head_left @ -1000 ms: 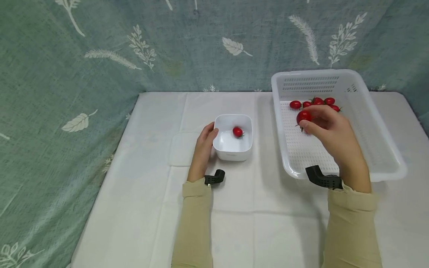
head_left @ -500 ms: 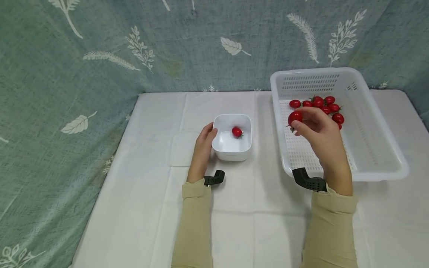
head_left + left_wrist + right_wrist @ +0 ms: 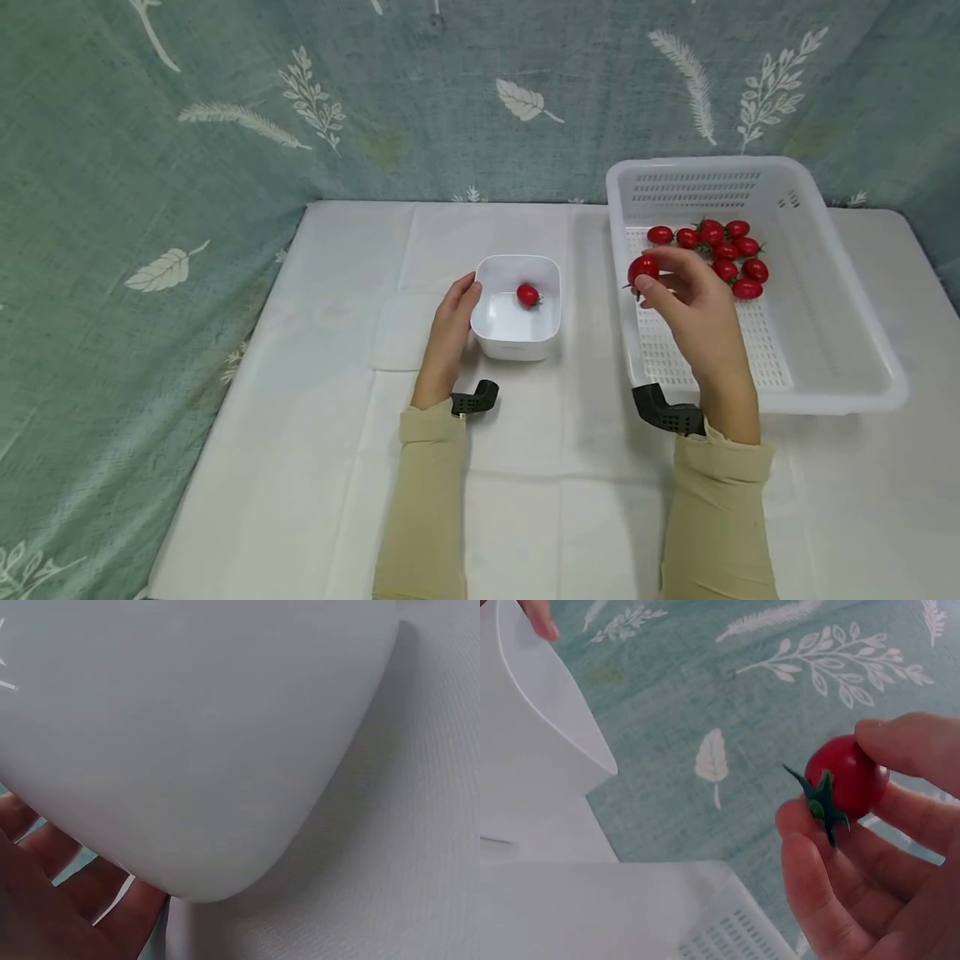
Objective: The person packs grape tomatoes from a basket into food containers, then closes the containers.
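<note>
A red cherry tomato [image 3: 642,268] with a green stem is pinched between thumb and fingers of my right hand [image 3: 701,312], over the left part of the white basket [image 3: 832,317]. The right wrist view shows this tomato [image 3: 847,780] close up, its green calyx facing the camera. My left hand [image 3: 447,333] grips the left side of a small white square container [image 3: 517,346], thumb at the rim. Inside that container lies one cherry tomato [image 3: 528,295]. In the left wrist view, fingers [image 3: 90,889] rest along the container's wall [image 3: 195,765].
Several cherry tomatoes [image 3: 746,288] lie grouped in the back half of the slotted basket. A white cloth [image 3: 300,458] covers the table. Behind it hangs a green curtain [image 3: 435,108] with a white leaf pattern.
My right hand has moved left with the cherry tomato, from the basket's middle to near its left wall. More tomatoes in the basket show now. The left hand stays at the container.
</note>
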Motion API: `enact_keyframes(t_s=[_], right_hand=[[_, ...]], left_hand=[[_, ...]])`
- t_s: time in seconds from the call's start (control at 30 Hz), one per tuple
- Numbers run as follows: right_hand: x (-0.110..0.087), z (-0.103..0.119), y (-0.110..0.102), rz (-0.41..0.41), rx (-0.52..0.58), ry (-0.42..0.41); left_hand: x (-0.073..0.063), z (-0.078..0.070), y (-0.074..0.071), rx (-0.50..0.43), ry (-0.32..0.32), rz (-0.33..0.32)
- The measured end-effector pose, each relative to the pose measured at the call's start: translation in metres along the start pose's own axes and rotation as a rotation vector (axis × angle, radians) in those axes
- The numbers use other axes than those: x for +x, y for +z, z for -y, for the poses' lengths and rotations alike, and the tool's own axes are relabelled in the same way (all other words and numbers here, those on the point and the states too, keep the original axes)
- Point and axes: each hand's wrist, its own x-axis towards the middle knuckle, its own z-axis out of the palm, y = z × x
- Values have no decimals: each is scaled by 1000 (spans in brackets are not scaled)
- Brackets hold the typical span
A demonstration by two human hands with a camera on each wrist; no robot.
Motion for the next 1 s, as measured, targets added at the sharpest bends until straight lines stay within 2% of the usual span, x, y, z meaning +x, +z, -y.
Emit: enact_keyframes(t_s=[0.17, 0.4, 0.7, 1.0], right_hand=[[-1, -2, 3, -31, -35, 40], [1, 4, 24, 28, -81, 11], [1, 5, 51, 55, -129, -132], [-2, 6, 67, 135, -243, -197]], left_hand=[[-1, 0, 1, 29, 13, -5], [1, 2, 2, 21, 46, -10], [1, 6, 2, 34, 70, -24], [2, 6, 3, 38, 84, -31]])
